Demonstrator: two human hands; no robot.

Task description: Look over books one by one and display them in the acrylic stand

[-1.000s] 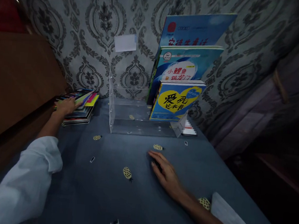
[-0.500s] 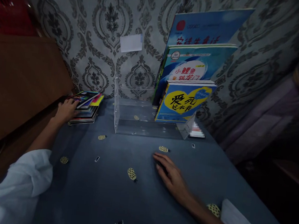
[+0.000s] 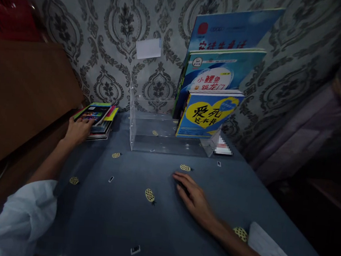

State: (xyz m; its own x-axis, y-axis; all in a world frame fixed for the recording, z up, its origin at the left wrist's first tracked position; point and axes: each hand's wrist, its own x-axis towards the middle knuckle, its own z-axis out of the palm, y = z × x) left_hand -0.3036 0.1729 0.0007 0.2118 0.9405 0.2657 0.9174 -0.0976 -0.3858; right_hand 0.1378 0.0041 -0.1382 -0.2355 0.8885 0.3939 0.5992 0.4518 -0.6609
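Observation:
My left hand (image 3: 79,130) is at the left end of the table, at a stack of books (image 3: 100,132). Its fingers are bent over the near edge of the top book (image 3: 96,112), which has a dark cover with a coloured picture; the thumb lies along the left side. My right hand (image 3: 192,196) rests on the tablecloth with its fingers stretched out and nothing in them. Beyond it stands a clear acrylic book rack (image 3: 132,134). Its right part holds a blue book with a yellow heart (image 3: 209,115), a teal book (image 3: 242,66) and a taller blue book (image 3: 243,26).
A blue-grey tablecloth (image 3: 96,213) with pineapple prints covers the table. A brown wooden panel (image 3: 25,102) borders it on the left, patterned wallpaper (image 3: 165,19) behind. A blurred-out triangular item (image 3: 223,147) sits right of the rack. Pale fabric (image 3: 303,128) hangs at the right.
My left hand has shifted slightly right over the stack, and more of the top book's dark cover shows. My right hand stays on the table. The view has shifted slightly.

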